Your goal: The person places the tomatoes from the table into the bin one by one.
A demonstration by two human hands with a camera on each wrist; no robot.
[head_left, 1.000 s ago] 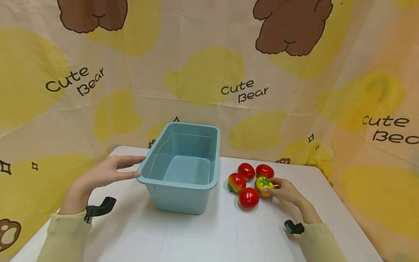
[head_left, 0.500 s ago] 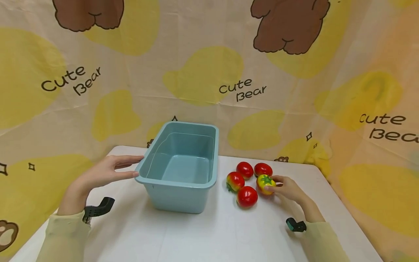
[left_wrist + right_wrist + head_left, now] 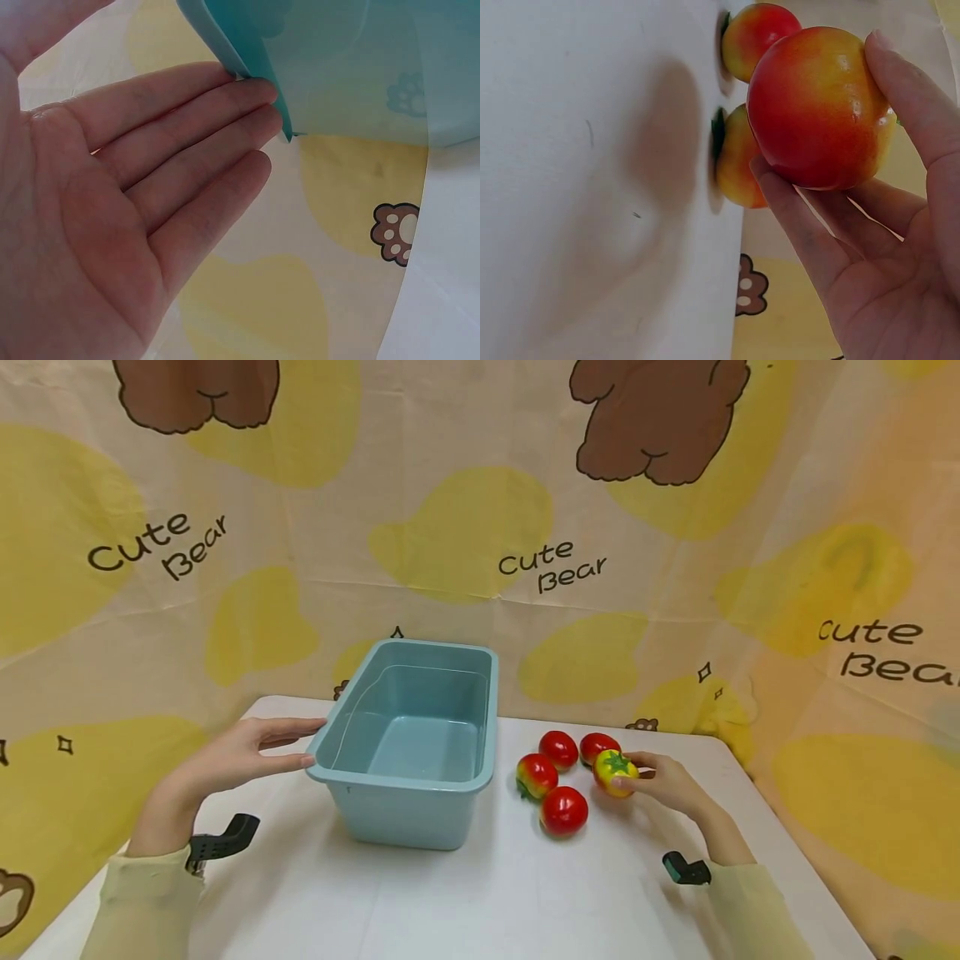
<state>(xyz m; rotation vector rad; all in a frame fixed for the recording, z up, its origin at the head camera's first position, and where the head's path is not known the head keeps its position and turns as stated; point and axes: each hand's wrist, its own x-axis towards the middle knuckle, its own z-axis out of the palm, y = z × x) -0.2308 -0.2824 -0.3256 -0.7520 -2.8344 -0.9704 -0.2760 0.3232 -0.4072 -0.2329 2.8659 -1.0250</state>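
My right hand pinches a red-and-yellow tomato with a green star-shaped calyx between thumb and fingers. The right wrist view shows this tomato raised off the white table, its shadow falling apart from it. Close by on the table lie several more tomatoes: a red-and-green one, a front red one and two at the back, one red and one partly covered. At the blue-grey plastic bin, my left hand rests straight fingers against the rim's left side.
The bin stands upright left of the tomatoes, its inside bare. Beneath everything is the white table. A patterned cloth with bears and lettering hangs behind the table's back edge. Both wrists carry small black camera mounts.
The right hand has moved the tomato up and to the right, away from the other tomatoes. The left hand stays at the bin's rim. The head view has shifted slightly.
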